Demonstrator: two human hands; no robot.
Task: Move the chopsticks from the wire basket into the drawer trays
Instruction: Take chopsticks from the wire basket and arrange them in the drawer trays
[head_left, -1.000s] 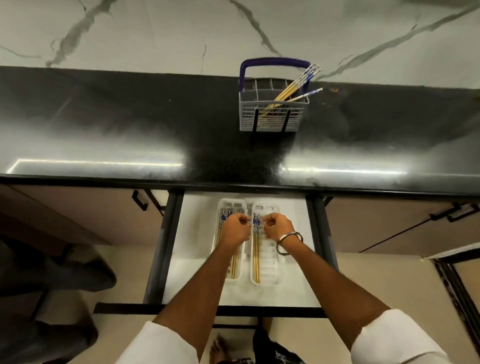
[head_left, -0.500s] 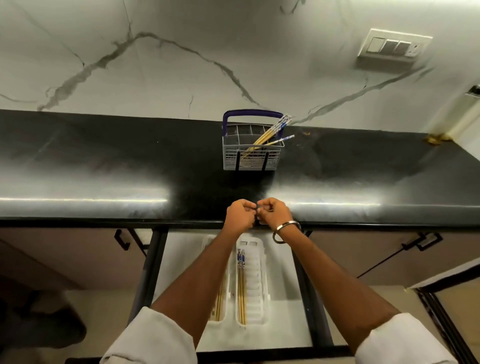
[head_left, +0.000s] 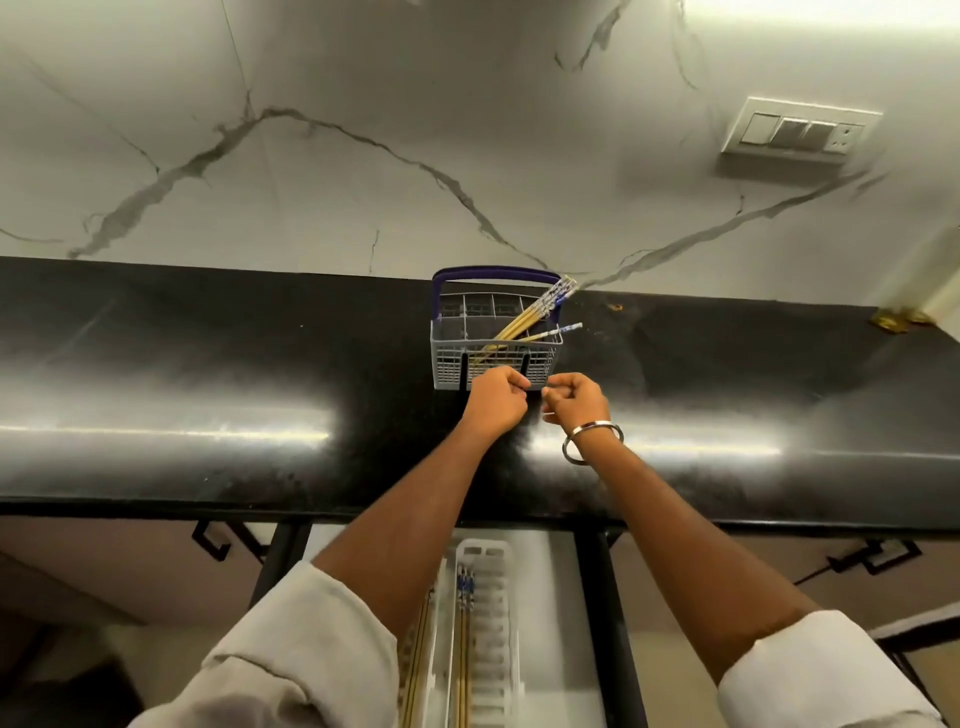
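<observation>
A grey wire basket (head_left: 452, 358) with a blue handle stands on the black counter. Several bamboo chopsticks (head_left: 524, 322) with blue patterned tops lean to the right inside it. My left hand (head_left: 496, 402) and my right hand (head_left: 576, 400) hover just in front of the basket, fingers curled, holding nothing I can see. Below the counter an open drawer holds two white trays: the right tray (head_left: 493, 623) has a pair of chopsticks (head_left: 462, 649) in it, and the left tray (head_left: 422, 665) is mostly hidden by my left arm, with chopsticks showing.
The black counter (head_left: 208, 389) runs across the view under a marbled white wall. A switch plate (head_left: 800, 132) sits on the wall at the upper right. Closed cabinet fronts with black handles (head_left: 213, 543) flank the drawer. A small brass object (head_left: 896, 319) lies at the counter's far right.
Both hands rose from the drawer trays, left the chopsticks there, and moved up over the counter to the front of the basket. The camera tilted upward.
</observation>
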